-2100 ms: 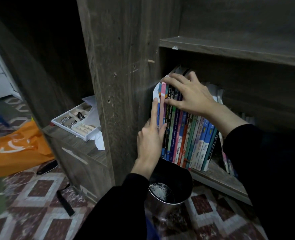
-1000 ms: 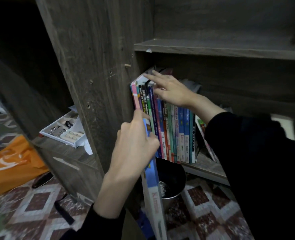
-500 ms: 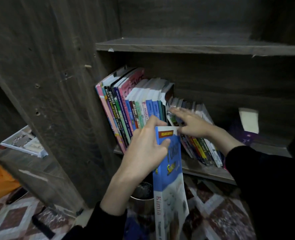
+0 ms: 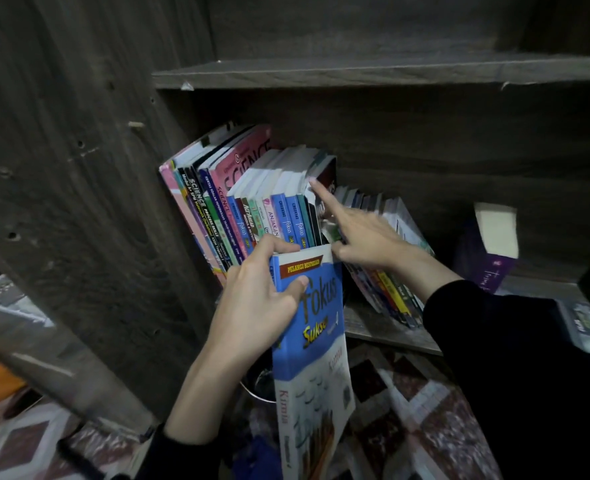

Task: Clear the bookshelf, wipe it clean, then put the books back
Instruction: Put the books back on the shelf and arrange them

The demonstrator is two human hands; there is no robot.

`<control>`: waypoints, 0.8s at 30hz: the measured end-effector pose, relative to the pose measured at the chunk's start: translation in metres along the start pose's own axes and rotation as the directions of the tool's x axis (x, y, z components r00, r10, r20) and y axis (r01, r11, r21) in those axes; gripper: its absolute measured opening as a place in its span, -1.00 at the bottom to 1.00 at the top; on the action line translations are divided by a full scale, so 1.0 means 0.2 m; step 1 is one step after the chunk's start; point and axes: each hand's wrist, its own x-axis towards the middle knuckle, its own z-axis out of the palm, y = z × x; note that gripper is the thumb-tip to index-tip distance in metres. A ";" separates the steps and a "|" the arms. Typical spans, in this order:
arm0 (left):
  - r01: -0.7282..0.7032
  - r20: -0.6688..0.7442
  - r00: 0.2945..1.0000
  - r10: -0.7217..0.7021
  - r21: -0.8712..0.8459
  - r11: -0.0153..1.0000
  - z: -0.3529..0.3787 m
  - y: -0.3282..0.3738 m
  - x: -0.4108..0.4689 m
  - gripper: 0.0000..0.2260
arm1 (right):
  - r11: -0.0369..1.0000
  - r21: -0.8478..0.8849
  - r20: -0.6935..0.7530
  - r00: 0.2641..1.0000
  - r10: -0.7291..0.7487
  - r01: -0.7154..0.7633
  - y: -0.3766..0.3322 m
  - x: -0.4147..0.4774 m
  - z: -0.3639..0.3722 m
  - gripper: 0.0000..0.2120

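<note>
Bookshelf (image 4: 383, 72): dark wood, spread across the upper frame. Upright row (image 4: 252, 202) is packed centre-left against the side panel; leaning row (image 4: 390, 271) is propped right of centre, with a narrow gap between them.

Blue book (image 4: 316, 341) is held at lower centre, in front of and below the shelf board, long axis near vertical.

Left hand (image 4: 259, 299) is clamped on its top corner, thumb on the cover. Right hand (image 4: 366, 240) is loosely spread, forefinger laid on the last upright book.

The gap is judged up and behind the grip, nearer the right hand.
</note>
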 end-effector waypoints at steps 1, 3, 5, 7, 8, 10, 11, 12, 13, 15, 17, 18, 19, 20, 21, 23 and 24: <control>0.001 0.000 1.000 -0.001 -0.001 1.000 0.00 0.00 0.00 -0.77 | 1.000 -0.024 -0.001 1.000 -0.009 0.009 -0.02 0.01 -0.03 0.02; -0.007 0.000 1.000 0.007 -0.003 1.000 -0.01 0.01 0.00 -0.78 | 0.998 -0.060 0.028 1.000 0.007 -0.005 -0.05 0.01 -0.09 -0.04; -0.010 -0.001 1.000 0.010 -0.005 1.000 -0.02 0.02 0.00 -0.78 | 0.997 -0.076 0.063 0.998 0.029 -0.024 -0.06 0.01 -0.13 -0.10; -0.012 0.000 1.000 0.012 -0.009 1.000 -0.04 0.02 0.00 -0.79 | 0.998 -0.056 0.081 0.996 0.045 -0.041 -0.04 0.01 -0.13 -0.11; -0.017 -0.003 1.000 0.017 -0.006 1.000 -0.05 0.02 0.00 -0.79 | 0.998 -0.046 0.081 0.996 0.046 -0.042 -0.03 0.00 -0.13 -0.10; -0.030 -0.009 1.000 0.030 0.006 1.000 -0.07 0.02 0.01 -0.78 | 0.998 -0.053 0.087 0.996 0.037 -0.032 -0.01 0.00 -0.13 -0.11; -0.035 -0.009 0.999 0.035 0.013 0.999 -0.07 0.02 0.01 -0.77 | 0.998 -0.055 0.088 0.996 0.029 -0.025 -0.01 0.00 -0.14 -0.11; -0.038 -0.009 0.999 0.038 0.020 0.999 -0.08 0.02 0.01 -0.76 | 0.999 -0.050 0.084 0.996 0.023 -0.019 -0.02 0.00 -0.15 -0.09; -0.038 -0.008 0.999 0.039 0.026 0.999 -0.09 0.02 0.01 -0.76 | 0.999 -0.049 0.078 0.997 0.021 -0.018 -0.03 0.00 -0.16 -0.08; -0.037 -0.005 0.999 0.037 0.028 0.999 -0.09 0.02 0.01 -0.76 | 0.997 -0.074 0.069 0.998 0.003 0.002 -0.04 0.02 -0.16 -0.09; -0.030 0.002 1.000 0.030 0.026 0.999 -0.09 0.01 0.01 -0.78 | 0.998 -0.059 0.067 0.998 -0.005 0.009 -0.03 0.04 -0.16 -0.13; -0.029 0.001 1.000 0.029 0.026 0.999 -0.10 0.01 0.00 -0.78 | 0.999 -0.035 0.061 0.998 -0.006 0.008 -0.02 0.05 -0.15 -0.15; -0.029 -0.002 1.000 0.029 0.024 0.999 -0.10 0.01 0.00 -0.77 | 1.000 -0.016 0.054 0.998 -0.010 0.011 -0.01 0.05 -0.15 -0.18; -0.028 -0.003 1.000 0.029 0.016 0.999 -0.11 0.01 0.00 -0.77 | 1.000 0.000 0.048 0.999 -0.013 0.013 -0.01 0.05 -0.14 -0.20; -0.028 -0.002 1.000 0.028 0.009 1.000 -0.12 0.00 0.00 -0.77 | 1.000 0.019 0.042 0.999 -0.009 0.008 0.00 0.05 -0.14 -0.22; -0.027 -0.002 1.000 0.027 -0.005 1.000 -0.15 0.01 -0.01 -0.76 | 0.998 0.059 0.035 0.999 -0.001 -0.001 0.01 0.05 -0.14 -0.26; -0.029 -0.009 1.000 0.029 -0.016 0.999 -0.17 0.01 -0.02 -0.75 | 0.997 0.080 0.031 1.000 0.000 -0.003 0.00 0.04 -0.14 -0.29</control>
